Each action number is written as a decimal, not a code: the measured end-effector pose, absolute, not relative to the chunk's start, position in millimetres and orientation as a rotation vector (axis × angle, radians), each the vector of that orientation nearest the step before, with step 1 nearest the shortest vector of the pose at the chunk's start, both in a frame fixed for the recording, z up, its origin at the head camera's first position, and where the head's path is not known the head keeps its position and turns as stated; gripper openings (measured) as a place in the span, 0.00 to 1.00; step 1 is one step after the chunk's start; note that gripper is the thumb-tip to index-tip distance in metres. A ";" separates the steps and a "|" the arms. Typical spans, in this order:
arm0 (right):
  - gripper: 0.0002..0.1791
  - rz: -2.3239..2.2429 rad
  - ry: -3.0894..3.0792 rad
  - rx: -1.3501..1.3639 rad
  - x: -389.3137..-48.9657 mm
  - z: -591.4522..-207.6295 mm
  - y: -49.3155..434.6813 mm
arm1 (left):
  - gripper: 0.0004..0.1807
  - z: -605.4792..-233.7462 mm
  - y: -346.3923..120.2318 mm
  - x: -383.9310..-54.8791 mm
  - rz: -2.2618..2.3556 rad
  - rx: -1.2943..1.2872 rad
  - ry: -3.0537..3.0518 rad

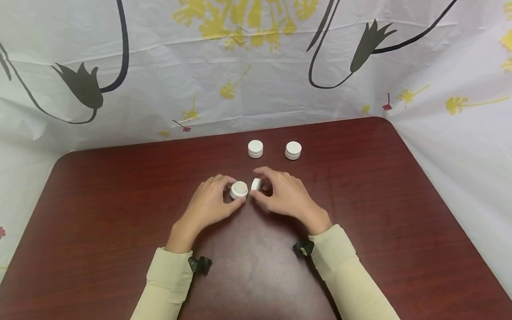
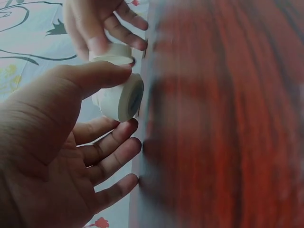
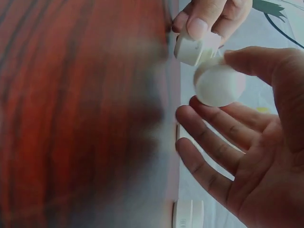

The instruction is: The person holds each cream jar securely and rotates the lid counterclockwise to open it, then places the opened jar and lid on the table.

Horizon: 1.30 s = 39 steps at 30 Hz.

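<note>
Rnd wht jar [image 1: 239,192], uncapped, neck up, in L hand [image 1: 211,201], wht lid [image 1: 255,184], tipped, nr jar, in R hand [image 1: 287,193]

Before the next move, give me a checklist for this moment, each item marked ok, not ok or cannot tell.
1. Jar secured: ok, pinched by the left hand.
2. Lid secured: ok, pinched by the right hand.
3. Lid level for seating on the jar: not ok, it stands on edge beside it.
4. Other two jars out of the hands' way: ok, farther back on the table, lids on.
5. Jar's contents: cannot tell.
</note>
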State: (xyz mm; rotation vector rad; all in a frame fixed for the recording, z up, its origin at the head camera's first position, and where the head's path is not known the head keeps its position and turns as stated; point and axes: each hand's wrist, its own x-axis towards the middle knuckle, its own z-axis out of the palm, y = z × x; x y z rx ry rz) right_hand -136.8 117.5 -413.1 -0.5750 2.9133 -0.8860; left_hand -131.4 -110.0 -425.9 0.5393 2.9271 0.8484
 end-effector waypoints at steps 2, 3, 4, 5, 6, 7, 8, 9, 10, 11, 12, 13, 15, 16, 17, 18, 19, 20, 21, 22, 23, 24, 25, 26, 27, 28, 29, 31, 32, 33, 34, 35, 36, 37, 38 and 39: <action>0.27 -0.852 2.911 -0.583 -137.4 -415.0 117.0 | 0.24 -425.8 -110.3 -131.1 0.840 0.543 2.930; 0.26 -0.838 2.912 -0.584 -137.8 -415.5 116.7 | 0.24 -425.9 -110.4 -131.0 0.837 0.544 2.931; 0.25 -0.826 2.915 -0.584 -138.1 -416.2 116.5 | 0.24 -425.7 -110.6 -130.9 0.835 0.543 2.932; 0.24 -0.820 2.915 -0.581 -138.1 -416.2 116.3 | 0.24 -426.0 -110.7 -130.9 0.832 0.544 2.933; 0.24 -0.818 2.912 -0.577 -138.2 -416.3 116.1 | 0.24 -426.4 -110.9 -131.0 0.829 0.547 2.935; 0.24 -0.817 2.910 -0.575 -138.3 -416.7 116.1 | 0.24 -426.9 -111.1 -131.2 0.826 0.550 2.936; 0.24 -0.816 2.907 -0.570 -138.3 -417.0 116.1 | 0.24 -427.6 -111.2 -131.4 0.824 0.551 2.935; 0.24 -0.817 2.905 -0.568 -138.3 -417.3 116.1 | 0.24 -427.9 -111.3 -131.6 0.823 0.551 2.933; 0.23 -0.817 2.903 -0.565 -138.5 -417.9 116.3 | 0.25 -428.3 -111.5 -131.8 0.821 0.550 2.932; 0.23 -0.818 2.903 -0.563 -138.6 -418.3 116.4 | 0.25 -428.5 -111.6 -131.8 0.818 0.547 2.930; 0.23 -0.818 2.903 -0.559 -139.0 -418.7 116.5 | 0.25 -428.7 -111.8 -131.9 0.815 0.545 2.929; 0.23 -0.820 2.902 -0.550 -139.0 -418.8 117.2 | 0.25 -428.9 -111.4 -132.0 0.813 0.542 2.925; 0.23 -0.828 2.894 -0.535 -139.2 -418.2 118.5 | 0.25 -428.9 -111.0 -132.0 0.806 0.538 2.923; 0.23 -0.832 2.889 -0.524 -139.4 -418.0 119.1 | 0.25 -428.6 -111.0 -131.8 0.803 0.538 2.924; 0.22 -0.833 2.885 -0.513 -139.6 -417.5 119.6 | 0.25 -428.1 -110.9 -131.6 0.803 0.538 2.925; 0.22 -0.834 2.880 -0.502 -139.7 -416.8 120.0 | 0.25 -427.7 -111.0 -131.4 0.803 0.540 2.926; 0.21 -0.837 2.876 -0.493 -139.7 -416.4 120.4 | 0.25 -427.2 -111.1 -131.1 0.802 0.541 2.926; 0.21 -0.836 2.875 -0.490 -139.7 -416.2 120.8 | 0.25 -427.1 -111.1 -131.0 0.800 0.542 2.925; 0.20 -0.834 2.875 -0.485 -139.6 -416.4 121.0 | 0.25 -426.7 -111.1 -130.8 0.800 0.542 2.924; 0.20 -0.829 2.878 -0.483 -139.3 -416.4 121.0 | 0.25 -426.2 -111.2 -130.5 0.798 0.542 2.923; 0.20 -0.819 2.881 -0.487 -138.9 -416.4 121.1 | 0.25 -426.2 -111.1 -130.4 0.794 0.542 2.921; 0.20 -0.811 2.883 -0.494 -138.5 -416.5 121.3 | 0.25 -426.3 -110.9 -130.5 0.791 0.542 2.919; 0.19 -0.803 2.884 -0.503 -138.2 -416.9 121.1 | 0.25 -426.6 -111.2 -130.4 0.789 0.543 2.918; 0.20 -0.792 2.884 -0.512 -137.9 -417.2 120.8 | 0.25 -426.9 -111.4 -130.5 0.785 0.544 2.920; 0.19 -0.783 2.884 -0.517 -137.8 -417.5 120.5 | 0.25 -426.6 -111.6 -130.2 0.783 0.545 2.921; 0.20 -0.774 2.885 -0.525 -137.7 -417.9 120.3 | 0.25 -426.5 -111.7 -130.1 0.782 0.546 2.922; 0.20 -0.766 2.885 -0.528 -137.8 -418.5 120.1 | 0.25 -426.8 -111.8 -130.4 0.782 0.549 2.923; 0.20 -0.764 2.883 -0.530 -138.2 -419.4 119.9 | 0.24 -427.3 -112.3 -130.6 0.784 0.551 2.924; 0.20 -0.762 2.883 -0.529 -138.4 -419.6 119.8 | 0.24 -427.3 -112.4 -130.6 0.784 0.551 2.923; 0.21 -0.762 2.883 -0.530 -138.6 -419.8 119.9 | 0.24 -426.9 -112.4 -130.5 0.787 0.549 2.919; 0.21 -0.762 2.882 -0.530 -138.7 -419.9 120.0 | 0.24 -426.9 -112.5 -130.4 0.788 0.549 2.917; 0.21 -0.762 2.880 -0.530 -138.8 -420.0 120.1 | 0.24 -426.9 -112.6 -130.4 0.787 0.551 2.914; 0.22 -0.762 2.877 -0.530 -138.7 -420.0 120.1 | 0.24 -426.5 -112.6 -130.2 0.787 0.550 2.912; 0.22 -0.763 2.875 -0.531 -138.5 -419.9 120.1 | 0.24 -426.5 -112.6 -130.1 0.785 0.551 2.911; 0.22 -0.762 2.872 -0.531 -138.5 -420.2 120.0 | 0.24 -426.2 -112.6 -129.9 0.784 0.551 2.910; 0.22 -0.763 2.869 -0.531 -138.3 -420.4 120.0 | 0.25 -425.9 -112.6 -129.6 0.783 0.550 2.909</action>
